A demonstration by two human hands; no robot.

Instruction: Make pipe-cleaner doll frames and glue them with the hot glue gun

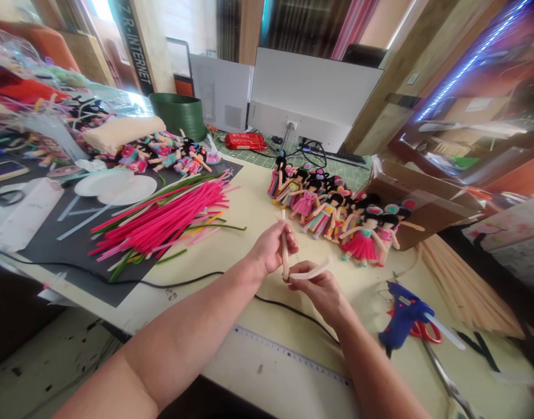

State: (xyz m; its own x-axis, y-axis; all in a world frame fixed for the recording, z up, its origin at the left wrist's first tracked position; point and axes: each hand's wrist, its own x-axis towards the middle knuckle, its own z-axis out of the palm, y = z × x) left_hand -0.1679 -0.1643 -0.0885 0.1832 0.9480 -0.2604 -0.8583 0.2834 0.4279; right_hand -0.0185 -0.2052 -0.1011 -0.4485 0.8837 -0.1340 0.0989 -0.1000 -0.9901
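Note:
Above the middle of the table, my left hand is closed on a cream fuzzy strip, which stands nearly upright between thumb and fingers. My right hand pinches the strip near its lower end, where it bends; a pale loose length sticks out to the right over the fingers. Beyond my hands stand several small dolls with black hair and colourful skirts. A pile of pink and green fuzzy stems lies left of my left hand.
A blue glue gun and red-handled scissors lie at the right, near peach stems. A cardboard box stands behind. A black cable crosses under my arms, near a ruler. A monitor stands at the back.

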